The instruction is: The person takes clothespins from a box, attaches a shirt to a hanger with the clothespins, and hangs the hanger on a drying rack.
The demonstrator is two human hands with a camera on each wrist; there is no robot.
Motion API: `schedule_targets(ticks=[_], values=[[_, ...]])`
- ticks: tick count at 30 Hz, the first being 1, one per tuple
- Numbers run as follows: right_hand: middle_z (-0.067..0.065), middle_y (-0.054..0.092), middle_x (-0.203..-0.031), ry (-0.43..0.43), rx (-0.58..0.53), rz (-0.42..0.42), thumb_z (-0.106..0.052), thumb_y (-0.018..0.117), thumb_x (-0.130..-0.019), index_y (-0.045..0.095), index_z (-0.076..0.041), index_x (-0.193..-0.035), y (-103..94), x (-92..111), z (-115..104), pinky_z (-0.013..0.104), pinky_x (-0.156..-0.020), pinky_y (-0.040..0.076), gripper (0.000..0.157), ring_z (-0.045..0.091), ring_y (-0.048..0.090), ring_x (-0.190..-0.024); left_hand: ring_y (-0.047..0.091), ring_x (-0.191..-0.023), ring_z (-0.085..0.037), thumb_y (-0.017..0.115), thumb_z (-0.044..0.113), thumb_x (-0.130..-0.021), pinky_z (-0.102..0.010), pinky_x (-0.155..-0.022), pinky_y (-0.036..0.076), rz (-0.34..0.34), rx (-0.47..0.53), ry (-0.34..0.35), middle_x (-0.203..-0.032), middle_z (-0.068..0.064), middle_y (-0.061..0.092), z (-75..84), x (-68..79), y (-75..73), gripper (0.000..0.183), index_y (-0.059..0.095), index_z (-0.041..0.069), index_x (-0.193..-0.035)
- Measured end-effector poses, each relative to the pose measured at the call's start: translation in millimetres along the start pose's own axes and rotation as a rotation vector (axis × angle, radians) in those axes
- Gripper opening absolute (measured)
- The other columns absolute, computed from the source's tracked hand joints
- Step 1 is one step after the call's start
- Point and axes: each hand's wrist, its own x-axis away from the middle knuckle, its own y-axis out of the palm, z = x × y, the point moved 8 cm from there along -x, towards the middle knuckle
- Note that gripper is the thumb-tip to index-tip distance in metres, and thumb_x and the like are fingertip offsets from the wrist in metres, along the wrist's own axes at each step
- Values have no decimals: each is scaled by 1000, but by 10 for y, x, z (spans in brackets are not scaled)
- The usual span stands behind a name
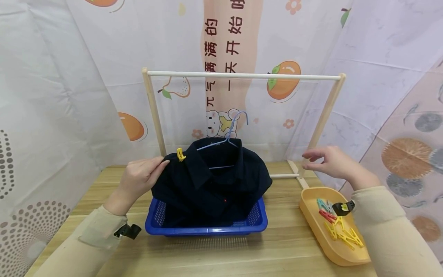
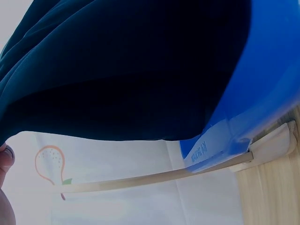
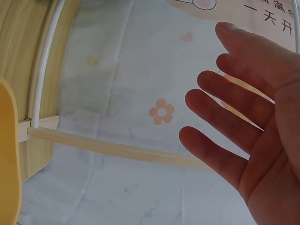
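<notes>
Left hand [image 1: 140,179]: grip pinching the shoulder of a dark shirt [image 1: 211,181], beside a yellow peg [image 1: 180,154]. Shirt: on a hanger [image 1: 226,138], heaped in a blue basket [image 1: 207,227] on the worktop [image 1: 221,254]. Right hand [image 1: 330,161]: grip loose, fingers spread, holding nothing, above a yellow tray [image 1: 332,246] of pegs.

Dark navy cloth shirt [image 1: 211,181], soft and matt, pinched at its shoulder by left hand [image 1: 140,179]. Just beside that pinch, glossy yellow plastic peg [image 1: 180,154]. Beneath, perforated glossy blue plastic basket [image 1: 207,229]. Thin smooth wire hanger [image 1: 226,138] above collar. Pale matt wooden rack [image 1: 242,75]; wood-grain table [image 1: 207,257]. Smooth orange plastic tray [image 1: 311,215].
</notes>
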Motion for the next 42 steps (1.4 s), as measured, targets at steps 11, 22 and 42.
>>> schedule_targets(ticks=[11,22,42], values=[[10,74,-111,56,5,-40,-27,78,-93,72,-3,-121,116,104,191,57,-87,53,38,28,70,-99,49,-42,-15,58,25,-106,-34,-40,47,2,-1,7,-61,-4,60,-6,-6,4,36,67,1,-82],[14,73,-111,77,7,-62,-24,79,-91,72,0,-120,234,208,359,51,-80,56,39,29,70,-95,50,-42,-15,58,25,-106,-34,-40,47,2,5,2,-60,-4,60,-21,1,14,36,67,1,-81],[19,72,-102,214,-26,-125,-31,82,-88,70,8,-115,515,425,875,51,-75,58,49,33,70,-88,53,-43,-18,60,24,-105,-37,-40,48,26,0,16,-63,-6,63,-33,24,-5,34,68,0,-82]])
